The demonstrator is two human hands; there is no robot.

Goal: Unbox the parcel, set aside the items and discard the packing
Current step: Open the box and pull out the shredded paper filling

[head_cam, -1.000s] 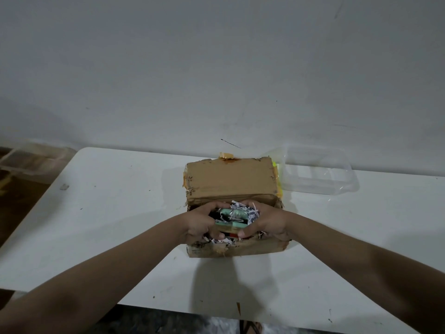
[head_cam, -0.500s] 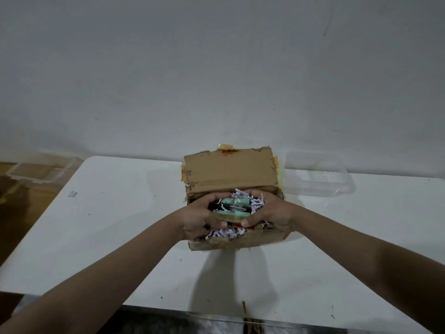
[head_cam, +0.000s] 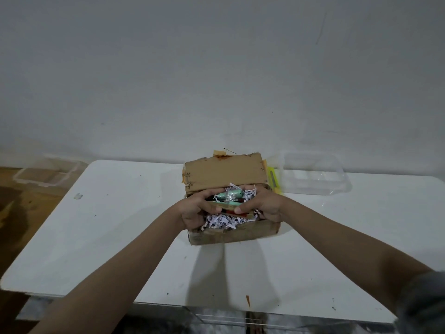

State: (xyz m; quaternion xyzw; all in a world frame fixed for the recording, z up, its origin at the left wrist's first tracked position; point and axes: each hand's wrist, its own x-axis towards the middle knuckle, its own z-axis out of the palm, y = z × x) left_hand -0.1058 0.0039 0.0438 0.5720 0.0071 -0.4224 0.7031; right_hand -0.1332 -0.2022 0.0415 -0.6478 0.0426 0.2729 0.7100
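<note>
Both hands have risen slightly, lifting a bundle of items point(head_cam: 228, 201) out of the cardboard box point(head_cam: 231, 213) on the white surface point(head_cam: 120, 225). Left hand point(head_cam: 192, 210) and right hand point(head_cam: 265, 206) clench the bundle from either side, shredded paper point(head_cam: 221, 221) beneath. Lifting straight up, level, should keep shreds from spilling.
</note>
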